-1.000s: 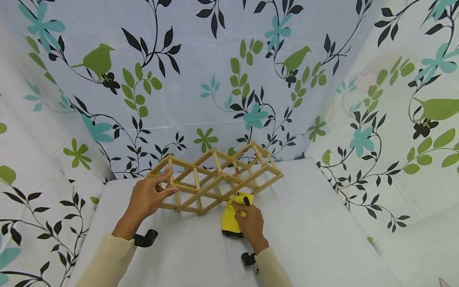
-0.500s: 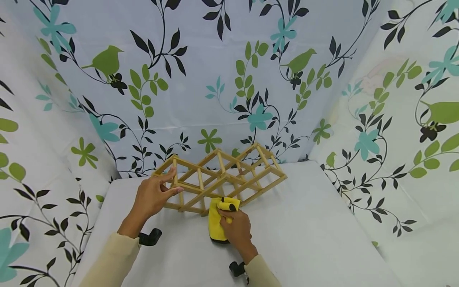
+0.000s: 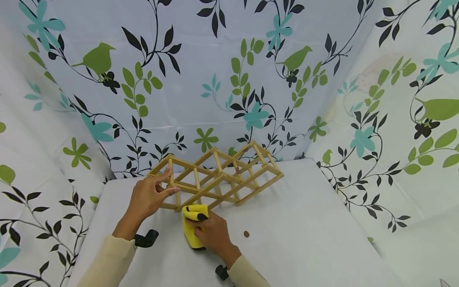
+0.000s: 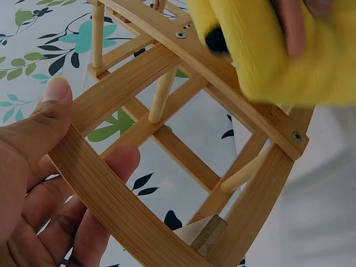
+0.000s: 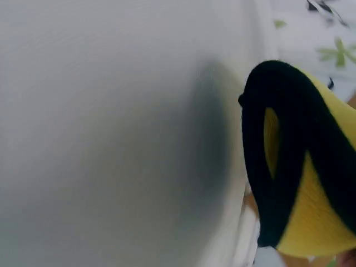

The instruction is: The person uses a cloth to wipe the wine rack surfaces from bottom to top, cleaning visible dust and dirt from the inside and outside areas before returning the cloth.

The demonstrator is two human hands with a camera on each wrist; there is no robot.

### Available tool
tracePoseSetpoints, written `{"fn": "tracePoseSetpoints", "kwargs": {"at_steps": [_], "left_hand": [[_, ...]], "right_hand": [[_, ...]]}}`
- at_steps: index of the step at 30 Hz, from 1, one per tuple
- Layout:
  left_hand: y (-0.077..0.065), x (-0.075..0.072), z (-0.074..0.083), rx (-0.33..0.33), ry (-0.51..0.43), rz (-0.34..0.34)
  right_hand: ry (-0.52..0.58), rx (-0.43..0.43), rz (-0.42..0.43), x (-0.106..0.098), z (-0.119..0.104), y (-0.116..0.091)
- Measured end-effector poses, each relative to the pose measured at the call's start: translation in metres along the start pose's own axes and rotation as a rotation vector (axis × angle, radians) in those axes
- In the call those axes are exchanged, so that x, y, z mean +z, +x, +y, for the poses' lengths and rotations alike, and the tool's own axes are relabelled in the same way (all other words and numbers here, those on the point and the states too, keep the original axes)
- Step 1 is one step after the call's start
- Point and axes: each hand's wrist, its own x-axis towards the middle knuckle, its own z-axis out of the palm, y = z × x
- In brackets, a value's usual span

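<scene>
Left hand (image 3: 147, 198) pinched the left end of the wooden rack (image 3: 220, 174), at the far side of the white table (image 3: 305, 239), while the right hand (image 3: 214, 233) gripped a folded yellow cloth (image 3: 191, 232) at the rack's front, apparently for wiping, the next stroke probably calling for a steady hold.

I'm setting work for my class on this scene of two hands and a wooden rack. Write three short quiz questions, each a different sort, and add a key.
1. Multiple choice. What does the right hand hold?
A) a paper cup
B) a yellow cloth
C) a screwdriver

2. True or false? The left hand holds the wooden rack at its left end.

3. Fill the blank. On the white tabletop, to the right of the right hand, shows a small ____ spot.

Key: 1. B; 2. True; 3. brown
</scene>
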Motion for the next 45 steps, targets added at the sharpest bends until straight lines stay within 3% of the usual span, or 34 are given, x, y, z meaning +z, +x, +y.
{"fn": "tracePoseSetpoints", "kwargs": {"at_steps": [2,5,7,9,12,14,18,20,24,26,28,31,35,37,40,42,45], "left_hand": [[0.000,-0.001,-0.001,-0.004,-0.003,0.005],[-0.001,-0.001,-0.001,-0.008,-0.009,-0.002],[-0.001,0.000,-0.001,-0.004,-0.007,-0.007],[-0.001,0.000,-0.001,0.001,-0.005,-0.010],[-0.002,-0.002,-0.002,0.009,-0.004,0.004],[-0.001,-0.003,-0.003,0.012,-0.007,0.012],[0.001,0.000,-0.002,0.014,-0.020,0.000],[0.002,0.001,-0.001,0.014,-0.022,-0.009],[0.002,-0.001,-0.001,0.019,-0.020,0.008],[0.002,-0.002,-0.002,0.024,-0.018,0.026],[0.002,-0.003,-0.003,0.026,-0.014,0.030],[0.002,-0.003,-0.005,0.018,-0.010,0.012],[-0.002,-0.006,-0.007,-0.002,-0.010,-0.012],[-0.005,-0.010,-0.008,-0.005,-0.011,-0.016],[-0.010,-0.016,-0.010,-0.003,-0.010,-0.034],[-0.014,-0.021,-0.012,-0.001,-0.010,-0.049],[-0.020,-0.027,-0.017,-0.002,-0.013,-0.071]], "right_hand": [[-0.058,0.024,-0.053,0.009,-0.002,0.007],[-0.045,0.247,-0.147,0.014,0.003,0.011],[0.002,0.365,-0.152,0.013,0.005,0.008],[0.027,0.323,-0.129,0.009,0.002,0.005],[-0.017,0.110,-0.093,0.008,-0.002,0.006],[-0.064,0.028,-0.084,0.010,0.000,0.008],[-0.127,0.137,-0.114,0.004,0.014,0.000],[-0.126,0.151,-0.077,-0.007,0.021,-0.006],[-0.044,0.063,0.185,-0.029,0.032,-0.007],[-0.065,0.049,0.278,-0.035,0.037,-0.002],[-0.097,0.100,0.274,-0.039,0.042,0.002],[-0.129,0.161,0.148,-0.050,0.045,0.002],[0.138,0.141,0.096,-0.082,0.041,-0.001],[0.325,0.109,0.106,-0.107,0.041,0.001],[0.538,0.137,0.101,-0.154,0.043,0.010],[0.600,0.206,0.079,-0.189,0.050,0.017],[0.598,0.328,0.022,-0.235,0.069,0.029]]}}
